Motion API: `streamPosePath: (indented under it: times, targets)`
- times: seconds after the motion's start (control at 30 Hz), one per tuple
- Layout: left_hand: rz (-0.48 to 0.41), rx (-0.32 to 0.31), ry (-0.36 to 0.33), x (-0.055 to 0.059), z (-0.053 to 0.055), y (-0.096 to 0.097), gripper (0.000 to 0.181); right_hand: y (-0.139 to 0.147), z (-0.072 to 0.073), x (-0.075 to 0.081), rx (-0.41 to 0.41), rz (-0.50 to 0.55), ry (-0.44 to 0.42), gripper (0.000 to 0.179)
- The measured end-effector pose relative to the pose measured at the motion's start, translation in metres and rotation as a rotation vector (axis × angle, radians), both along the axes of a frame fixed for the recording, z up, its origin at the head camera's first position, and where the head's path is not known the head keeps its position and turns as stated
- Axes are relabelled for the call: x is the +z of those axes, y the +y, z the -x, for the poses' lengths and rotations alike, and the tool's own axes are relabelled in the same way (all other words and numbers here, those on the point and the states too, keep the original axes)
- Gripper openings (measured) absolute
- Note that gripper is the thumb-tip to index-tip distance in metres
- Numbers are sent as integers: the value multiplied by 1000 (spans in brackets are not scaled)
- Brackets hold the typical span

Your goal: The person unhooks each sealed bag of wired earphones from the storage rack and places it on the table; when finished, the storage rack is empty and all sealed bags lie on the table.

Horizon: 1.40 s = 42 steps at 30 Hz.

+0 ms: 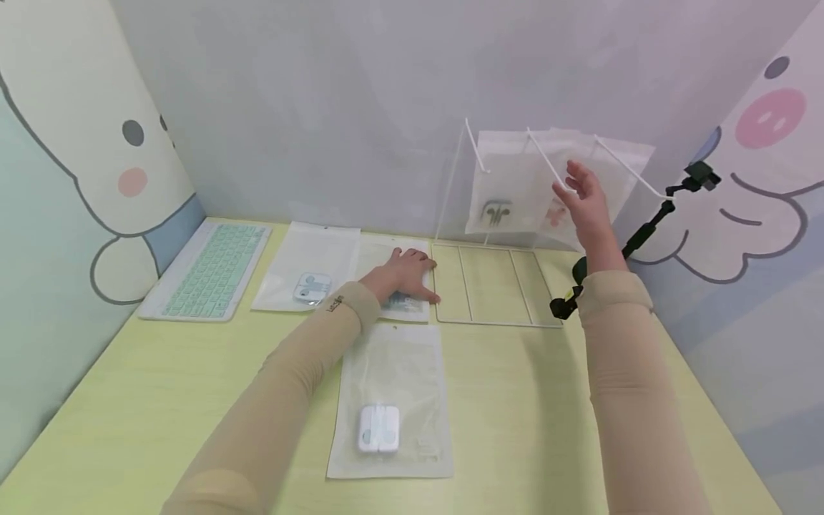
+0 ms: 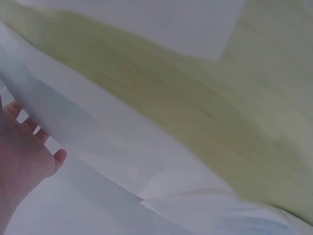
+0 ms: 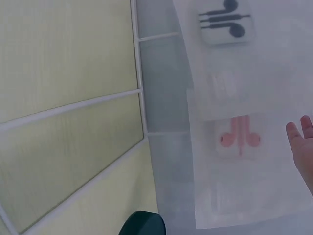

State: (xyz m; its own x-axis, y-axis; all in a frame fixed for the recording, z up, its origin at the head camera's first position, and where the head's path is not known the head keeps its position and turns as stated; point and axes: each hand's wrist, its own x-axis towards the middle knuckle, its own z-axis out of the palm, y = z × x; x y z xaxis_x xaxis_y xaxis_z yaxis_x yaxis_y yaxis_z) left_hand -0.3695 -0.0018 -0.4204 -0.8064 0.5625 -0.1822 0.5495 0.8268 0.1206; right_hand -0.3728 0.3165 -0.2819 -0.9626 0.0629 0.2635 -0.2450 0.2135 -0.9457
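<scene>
My left hand (image 1: 407,275) rests with spread fingers on a clear-and-white pouch (image 1: 373,250) lying flat on the table; a second pouch with boxed earphones (image 1: 313,287) lies just left of it. In the left wrist view a pouch edge runs close by the fingers of the left hand (image 2: 27,152). My right hand (image 1: 587,204) is raised, fingers loosely bent and holding nothing, by the tip of the middle prong of a white wire rack (image 1: 543,159). Pouches hang on the prongs, one with black earphones (image 3: 227,27), another with pink earphones (image 3: 239,138).
Nearer the front lies another pouch holding a white earphone case (image 1: 379,428). A green-keyed white keyboard (image 1: 212,272) sits at the far left. The rack's wire base (image 1: 473,323) rests on the table by the back wall, with a black jointed stand (image 1: 644,232) at its right.
</scene>
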Motion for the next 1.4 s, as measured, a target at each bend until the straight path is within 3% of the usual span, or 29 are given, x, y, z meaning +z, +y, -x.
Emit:
streamPosePath:
  times: [0.23,0.5,0.6,0.77,0.87,1.17,1.4]
  targets:
    - [3,-4,-17,-5,-1,-2,93,-4,7,-8,32,21,5,56]
    - [2,-7,-12,-4,1,-3,93,-5,10,-21,37,158,83,31]
    - [3,-8,-14,-3,1,-3,94,-4,8,-28,52,107,68,31]
    - [9,-4,-12,-3,2,-3,93,-3,0,-37,54,-87,7,37]
    - [4,-2,-12,-2,2,-3,92,-2,-3,-42,58,-120,-21,38]
    - [-6,-3,-4,-1,1,-3,91,0,-10,-54,101,10,35,38]
    - [-18,3,0,0,0,-4,90,5,-13,-58,138,155,45,48]
